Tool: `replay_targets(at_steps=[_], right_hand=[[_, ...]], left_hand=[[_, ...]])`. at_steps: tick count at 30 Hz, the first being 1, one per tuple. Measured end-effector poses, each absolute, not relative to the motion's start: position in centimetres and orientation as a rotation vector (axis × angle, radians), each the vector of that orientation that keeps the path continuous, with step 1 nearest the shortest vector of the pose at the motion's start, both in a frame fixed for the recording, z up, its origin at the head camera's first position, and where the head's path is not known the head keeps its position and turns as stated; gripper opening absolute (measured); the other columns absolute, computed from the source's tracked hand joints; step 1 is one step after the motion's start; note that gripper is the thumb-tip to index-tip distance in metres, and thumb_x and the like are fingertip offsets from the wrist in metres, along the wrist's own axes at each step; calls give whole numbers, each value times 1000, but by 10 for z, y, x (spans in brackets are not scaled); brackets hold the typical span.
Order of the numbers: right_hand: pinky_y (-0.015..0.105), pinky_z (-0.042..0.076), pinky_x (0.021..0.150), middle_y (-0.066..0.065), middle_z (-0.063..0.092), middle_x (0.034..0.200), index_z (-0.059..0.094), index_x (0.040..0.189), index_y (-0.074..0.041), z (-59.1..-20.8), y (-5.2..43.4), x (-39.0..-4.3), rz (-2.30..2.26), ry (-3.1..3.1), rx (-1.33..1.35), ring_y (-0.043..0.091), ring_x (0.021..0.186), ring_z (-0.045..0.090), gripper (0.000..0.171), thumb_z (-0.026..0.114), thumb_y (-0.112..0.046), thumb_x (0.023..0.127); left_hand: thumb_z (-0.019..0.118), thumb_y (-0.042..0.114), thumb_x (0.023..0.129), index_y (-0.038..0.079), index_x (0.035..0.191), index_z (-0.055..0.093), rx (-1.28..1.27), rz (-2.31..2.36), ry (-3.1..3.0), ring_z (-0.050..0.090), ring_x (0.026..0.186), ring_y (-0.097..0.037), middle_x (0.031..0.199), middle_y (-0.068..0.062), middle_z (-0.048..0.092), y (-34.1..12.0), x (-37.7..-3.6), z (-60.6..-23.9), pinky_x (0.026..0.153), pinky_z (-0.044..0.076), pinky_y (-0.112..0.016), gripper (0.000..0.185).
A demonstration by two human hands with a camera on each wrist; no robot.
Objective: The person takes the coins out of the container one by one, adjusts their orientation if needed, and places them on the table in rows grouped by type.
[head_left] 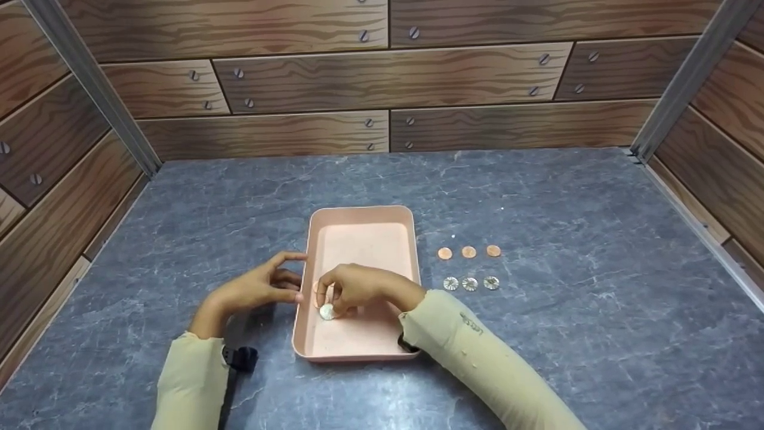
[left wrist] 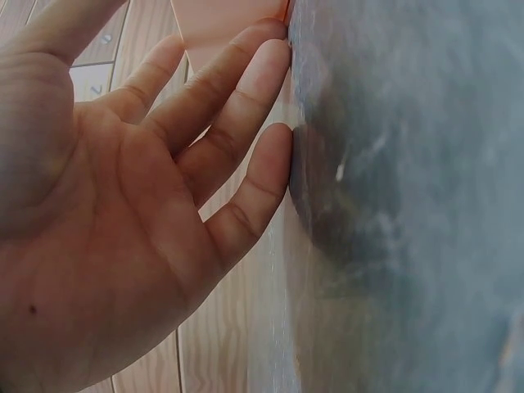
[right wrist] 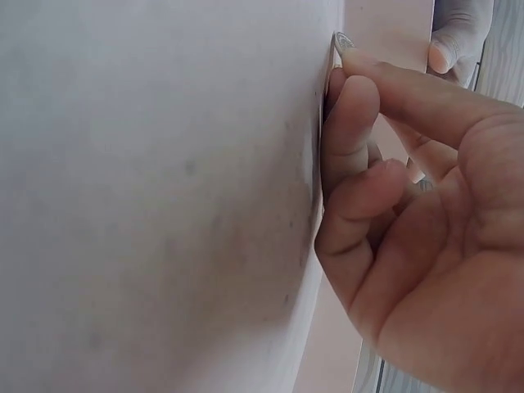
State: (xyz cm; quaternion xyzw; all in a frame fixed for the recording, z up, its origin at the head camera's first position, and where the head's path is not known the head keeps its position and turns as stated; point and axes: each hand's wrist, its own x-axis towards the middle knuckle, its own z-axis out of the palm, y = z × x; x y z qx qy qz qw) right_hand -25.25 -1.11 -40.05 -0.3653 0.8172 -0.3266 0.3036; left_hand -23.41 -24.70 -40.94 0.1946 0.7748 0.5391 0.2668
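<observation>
A pink rectangular tray [head_left: 364, 239] lies on the table. Inside its left part, my right hand [head_left: 358, 289] pinches a silver-coloured coin [head_left: 326, 312] by the fingertips, low over the tray floor. The right wrist view shows that coin's edge [right wrist: 345, 41] tilted at the fingertips. A copper-coloured piece [head_left: 317, 295] lies by the tray's left wall, partly hidden by the fingers. My left hand [head_left: 256, 286] is beside the tray, its thumb and a finger touching the left rim. In the left wrist view the left palm [left wrist: 123, 221] holds nothing, with fingers loosely bent.
Right of the tray lie a row of copper coins [head_left: 468, 252] and, nearer me, a row of patterned silver coins [head_left: 470, 283]. Wood-patterned walls [head_left: 388, 77] enclose the grey marbled table [head_left: 567, 334] at the back and sides.
</observation>
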Motion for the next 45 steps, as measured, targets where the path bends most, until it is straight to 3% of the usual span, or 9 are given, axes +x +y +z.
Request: replay_targets(at_steps=[14,20,33,45], right_hand=[[16,38,48,-5,57,64,67,98,-1,-390,-9,-250,-824,2191,-1025,6,52,50,22,67,8,79],[16,42,50,-1,60,65,67,99,-1,-374,-8,-249,-823,2194,-1033,10,56,55,23,65,9,79],[36,54,64,13,71,82,66,105,-2,-354,9,-251,-973,2107,-968,7,56,57,25,66,6,82],[31,52,59,8,70,80,66,104,-2,-354,39,-255,-1063,2098,-871,8,57,57,22,68,5,83]], left_hand=[[72,19,87,3,147,23,556,1442,2109,58,117,-36,128,-32,56,-245,-234,-409,93,50,-26,79],[72,18,87,4,148,22,556,1450,2098,57,119,-37,130,-33,54,-246,-235,-409,93,50,-27,79],[72,20,87,4,148,23,527,1439,2112,60,117,-30,132,-31,54,-247,-234,-409,94,50,-28,80],[72,18,88,3,148,22,541,1441,2112,59,116,-32,130,-32,55,-246,-234,-410,93,50,-27,79]])
